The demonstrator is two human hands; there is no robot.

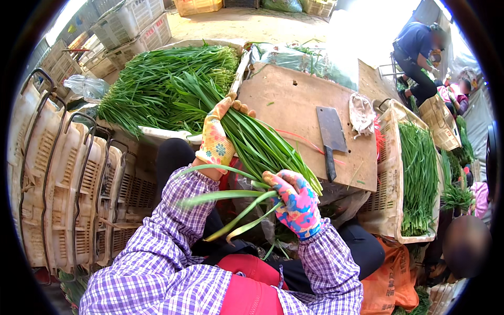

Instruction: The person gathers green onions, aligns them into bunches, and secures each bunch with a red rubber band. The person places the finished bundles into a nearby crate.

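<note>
My left hand (pixel 219 134), in a yellow flowered work glove, is closed around a long bunch of green garlic chives (pixel 256 138). The bunch slants from the heaped crate down over the near edge of a wooden board (pixel 299 102). My right hand (pixel 295 199), in a pink and blue patterned glove, pinches a few loose chive leaves (pixel 232 196) beside the lower end of the bunch. On the board lie a cleaver (pixel 331 130) with a black handle, a red plastic strip (pixel 299 136) and a crumpled whitish glove (pixel 361 114).
A crate heaped with chives (pixel 165 82) stands beyond my left hand. Upright plastic crates (pixel 71 177) with wire handles line the left side. Another crate of chives (pixel 419 177) stands right of the board, near an orange sack (pixel 390 279). Several people, one a seated person (pixel 413 47), are at the right.
</note>
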